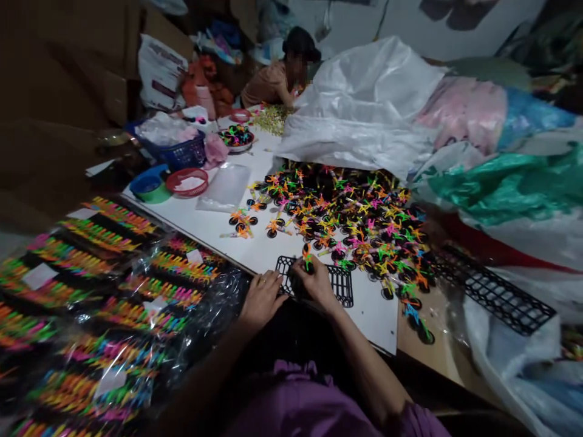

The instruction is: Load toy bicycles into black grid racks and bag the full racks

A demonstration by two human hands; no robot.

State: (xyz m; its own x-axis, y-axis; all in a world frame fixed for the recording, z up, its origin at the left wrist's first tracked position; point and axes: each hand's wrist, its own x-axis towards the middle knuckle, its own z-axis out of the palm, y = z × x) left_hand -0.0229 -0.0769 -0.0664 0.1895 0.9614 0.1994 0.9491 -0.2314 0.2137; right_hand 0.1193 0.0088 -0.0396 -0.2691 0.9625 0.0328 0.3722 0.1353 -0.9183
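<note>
— Looking at the white surface [214, 227] first: what's on it?
— A big heap of small neon plastic pieces on black wheels [346, 224] fills the middle, with a clear plastic sheet [223, 187] beside it. A white woven sack [359, 109] touches the heap's far edge. At the far end, a co-worker [285, 82] in a brown top reaches towards a pile of beige pieces [272, 118]. Cardboard boxes [91, 73] stand along the left.
— And the containers?
— A blue basket [175, 152] holds white plastic, and a red round tray [186, 182] holds something white, with a blue-and-green bowl [146, 185] just beside it. A metal bowl [235, 139] is full of neon pieces. Clear bags of neon pieces [104, 303] lie at the near left.
— The hands?
— The left hand [262, 298] lies at the edge of a black plastic grid [339, 282] on the surface, fingers over its rim, though I can't tell if they grip. The right hand [314, 282] is over the grid, its fingers [303, 267] pinched shut on a neon toy piece [308, 257], held just above the grid.
— Any other grid?
— Yes, a second black grid [494, 290] lies well off to the right.
</note>
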